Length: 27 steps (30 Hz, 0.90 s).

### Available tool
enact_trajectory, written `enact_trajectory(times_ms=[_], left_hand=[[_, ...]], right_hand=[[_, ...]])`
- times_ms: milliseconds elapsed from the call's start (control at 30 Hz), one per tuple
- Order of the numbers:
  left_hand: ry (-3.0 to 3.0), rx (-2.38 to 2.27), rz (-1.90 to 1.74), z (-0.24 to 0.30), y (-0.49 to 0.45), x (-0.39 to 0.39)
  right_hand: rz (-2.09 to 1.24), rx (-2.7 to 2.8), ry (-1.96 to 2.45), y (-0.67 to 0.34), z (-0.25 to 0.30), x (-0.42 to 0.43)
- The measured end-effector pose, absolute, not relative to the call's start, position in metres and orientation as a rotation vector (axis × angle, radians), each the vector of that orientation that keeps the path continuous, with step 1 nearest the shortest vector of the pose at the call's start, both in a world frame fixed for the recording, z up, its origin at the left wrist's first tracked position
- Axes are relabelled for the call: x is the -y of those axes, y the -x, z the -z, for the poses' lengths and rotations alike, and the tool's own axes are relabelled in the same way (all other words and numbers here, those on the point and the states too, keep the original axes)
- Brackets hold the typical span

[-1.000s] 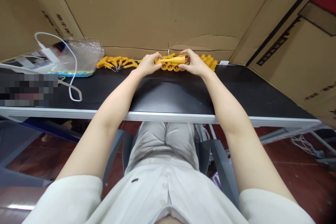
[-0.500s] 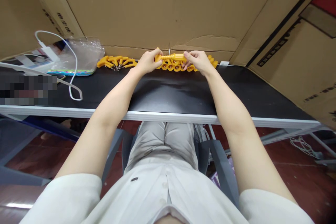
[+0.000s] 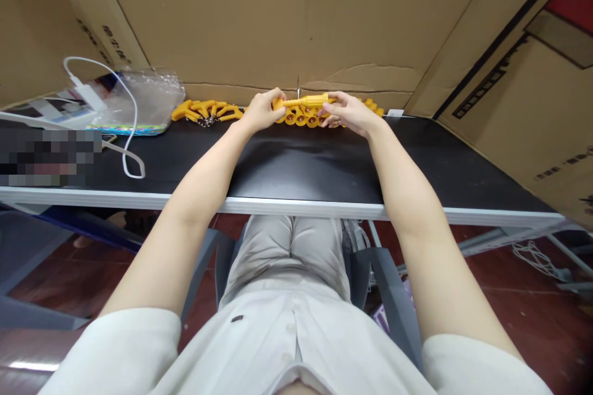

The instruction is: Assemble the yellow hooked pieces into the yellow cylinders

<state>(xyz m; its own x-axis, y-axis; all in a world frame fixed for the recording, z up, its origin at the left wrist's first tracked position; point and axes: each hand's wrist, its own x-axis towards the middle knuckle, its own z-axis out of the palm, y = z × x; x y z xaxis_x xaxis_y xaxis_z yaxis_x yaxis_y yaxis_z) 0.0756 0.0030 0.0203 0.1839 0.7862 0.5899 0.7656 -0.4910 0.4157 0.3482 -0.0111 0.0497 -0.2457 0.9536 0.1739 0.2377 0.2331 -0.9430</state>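
Note:
Both hands meet at the back of the black table (image 3: 301, 166), just above its surface. My left hand (image 3: 263, 110) is closed on the left end of a long yellow plastic piece (image 3: 306, 100). My right hand (image 3: 348, 112) pinches the right end of the same piece. Beneath and behind it lies a row of several yellow plastic parts (image 3: 303, 117), some round with dark centres. More yellow parts (image 3: 373, 106) show behind my right hand.
A heap of yellow hook-shaped pieces with metal chains (image 3: 206, 111) lies to the left. Further left are a clear plastic bag (image 3: 141, 99), a white charger and cable (image 3: 125, 136), and papers. Cardboard walls (image 3: 296, 18) close in the back and right side.
The yellow piece has been lifted slightly off the row and my hands have drawn apart along it. My right hand's fingers have shifted at its right end.

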Motion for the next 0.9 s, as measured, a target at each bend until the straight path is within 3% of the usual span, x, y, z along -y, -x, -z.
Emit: enact_trajectory(times_ms=[533,733,900], left_hand=[[-2.387,-1.583,-1.173,-0.031,-0.082,0.009],[-2.379,-1.574,-1.189,-0.024,-0.08,-0.001],[-2.38,-1.532,-1.226,-0.028,-0.081,-0.007]], right_hand=[[-0.945,1.559,1.235,-0.336,-0.038,-0.004],[-1.126,1.653,1.156,-0.347,-0.05,0.009],[-0.996,1.597,1.134,-0.341,-0.054,0.016]])
